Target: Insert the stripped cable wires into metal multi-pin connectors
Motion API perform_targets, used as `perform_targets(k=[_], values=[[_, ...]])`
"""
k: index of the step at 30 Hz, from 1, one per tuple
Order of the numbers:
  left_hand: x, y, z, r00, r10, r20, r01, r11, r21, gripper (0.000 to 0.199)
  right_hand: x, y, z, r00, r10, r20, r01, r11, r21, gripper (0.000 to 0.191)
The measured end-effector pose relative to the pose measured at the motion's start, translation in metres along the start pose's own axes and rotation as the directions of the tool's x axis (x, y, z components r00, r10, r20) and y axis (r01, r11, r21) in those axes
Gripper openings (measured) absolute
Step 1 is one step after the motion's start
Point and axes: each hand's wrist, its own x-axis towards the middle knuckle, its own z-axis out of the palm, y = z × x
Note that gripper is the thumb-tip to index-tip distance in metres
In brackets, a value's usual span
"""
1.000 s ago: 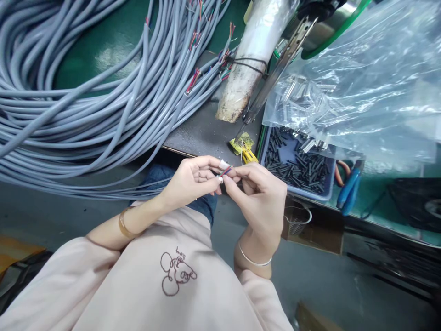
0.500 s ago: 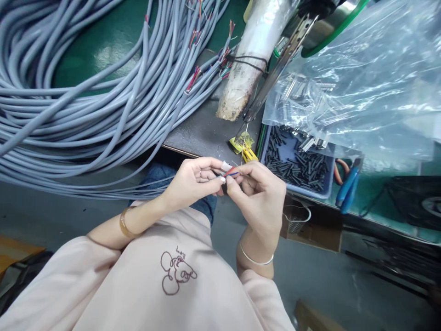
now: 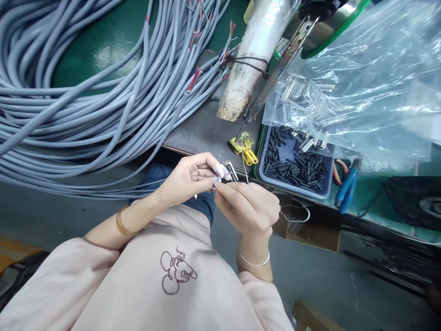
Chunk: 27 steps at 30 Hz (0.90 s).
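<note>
My left hand (image 3: 196,177) is closed in a pinch, with white coverings on its fingertips. A small metal multi-pin connector (image 3: 230,171) shows just beyond those fingertips, held by them. My right hand (image 3: 250,204) meets the left one, its thumb and forefinger pressed together on thin wires (image 3: 216,182) at the left fingertips. Most of the wires' length is hidden by the fingers. A thin silvery solder wire (image 3: 244,158) hangs from above and passes behind my right hand.
Grey cables (image 3: 113,105) with stripped ends cover the left of the bench. A soldering iron (image 3: 272,78) points down beside a wrapped post (image 3: 253,59). To the right stand a blue tray (image 3: 292,189) of black tubes, a plastic bag (image 3: 372,82) and blue-handled pliers (image 3: 346,191). Yellow clips (image 3: 248,154) lie between.
My right hand has turned and shifted slightly left and down. The red and blue wires between the hands are now mostly covered, and the metal connector has come into view.
</note>
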Motion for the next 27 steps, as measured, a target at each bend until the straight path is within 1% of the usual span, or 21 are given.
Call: perform_targets(k=[4,6,9,11,12,13,14,15,17,18,19,20,21,22,24,25,27], values=[[-0.002,-0.001,-0.001,1.0,-0.001,-0.009,0.001,1.0,0.01,0.027,0.0,0.001,0.0,1.0,-0.014,0.004,0.014,1.0,-0.012,0.014],[-0.002,0.0,-0.001,1.0,-0.023,0.001,0.023,1.0,0.008,0.027,0.001,0.0,0.0,1.0,0.017,-0.007,-0.017,1.0,-0.022,0.013],[-0.003,0.0,0.0,0.998,-0.063,0.029,0.064,0.998,-0.015,0.03,0.003,-0.002,0.0,0.987,0.148,-0.054,-0.147,0.989,0.025,0.012],[-0.003,0.001,0.002,0.997,-0.071,0.023,0.071,0.997,-0.024,0.032,0.003,-0.005,0.0,0.96,0.272,-0.072,-0.261,0.956,0.133,0.013],[-0.002,0.002,0.003,0.998,-0.066,0.006,0.067,0.998,-0.022,0.034,0.004,-0.006,0.001,0.936,0.342,-0.083,-0.32,0.925,0.203,0.011],[-0.002,0.003,0.004,0.998,-0.055,-0.017,0.055,0.998,-0.019,0.035,0.004,-0.007,0.001,0.902,0.416,-0.113,-0.374,0.886,0.275,0.008],[-0.002,0.004,0.005,0.998,-0.04,-0.046,0.039,0.999,-0.014,0.036,0.005,-0.008,0.001,0.856,0.486,-0.175,-0.409,0.844,0.347,0.009],[-0.001,0.005,0.005,0.997,-0.018,-0.074,0.018,1.0,-0.009,0.036,0.006,-0.008,0.001,0.801,0.538,-0.263,-0.411,0.813,0.411,0.012],[0.001,0.006,0.006,0.992,0.028,-0.121,-0.029,1.0,-0.004,0.035,0.008,-0.008,0.001,0.679,0.582,-0.447,-0.374,0.798,0.472,0.018],[0.001,0.007,0.006,0.989,0.048,-0.139,-0.049,0.999,-0.005,0.034,0.008,-0.008,0.001,0.635,0.583,-0.506,-0.366,0.804,0.468,0.019],[0.002,0.008,0.006,0.987,0.062,-0.15,-0.064,0.998,-0.009,0.034,0.007,-0.008,0.002,0.616,0.583,-0.529,-0.379,0.809,0.449,0.018],[0.003,0.009,0.006,0.985,0.07,-0.158,-0.074,0.997,-0.017,0.034,0.005,-0.008,0.004,0.618,0.589,-0.521,-0.409,0.806,0.427,0.016],[0.003,0.01,0.006,0.983,0.074,-0.166,-0.08,0.996,-0.029,0.034,0.001,-0.009,0.007,0.632,0.6,-0.49,-0.443,0.799,0.407,0.014],[0.003,0.011,0.006,0.982,0.073,-0.175,-0.081,0.996,-0.042,0.034,-0.002,-0.01,0.01,0.654,0.608,-0.451,-0.462,0.793,0.398,0.011],[0.004,0.013,0.006,0.981,0.069,-0.183,-0.082,0.995,-0.063,0.033,-0.01,-0.011,0.018,0.706,0.605,-0.368,-0.455,0.786,0.418,0.007],[0.004,0.013,0.006,0.981,0.071,-0.182,-0.085,0.994,-0.068,0.032,-0.012,-0.011,0.022,0.723,0.612,-0.322,-0.46,0.773,0.437,0.006],[0.004,0.014,0.007,0.984,0.078,-0.163,-0.089,0.994,-0.066,0.03,-0.015,-0.012,0.028,0.734,0.636,-0.238,-0.482,0.734,0.479,0.005]])
